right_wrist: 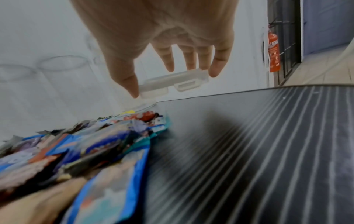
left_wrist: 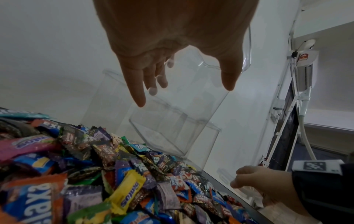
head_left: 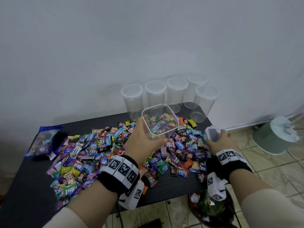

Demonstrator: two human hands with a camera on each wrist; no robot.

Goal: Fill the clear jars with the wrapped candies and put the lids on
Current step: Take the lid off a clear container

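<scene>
A black bench (head_left: 172,186) stands against a pale wall, tiled floor to its right. Wrapped candies (head_left: 102,155) cover most of its top; five lidded round jars (head_left: 176,94) line the far edge, and a blue bag (head_left: 43,140) lies at the left. Your left hand (head_left: 141,142) holds a square clear jar (head_left: 160,120) tilted above the pile, fingers (left_wrist: 137,84) and thumb spread wide round its walls; the wrist view shows it empty. Your right hand (head_left: 222,140) grips a clear lid (right_wrist: 172,82) at the bench's right edge, its fingers (right_wrist: 216,63) curled over the lid's rim, thumb on the near corner.
</scene>
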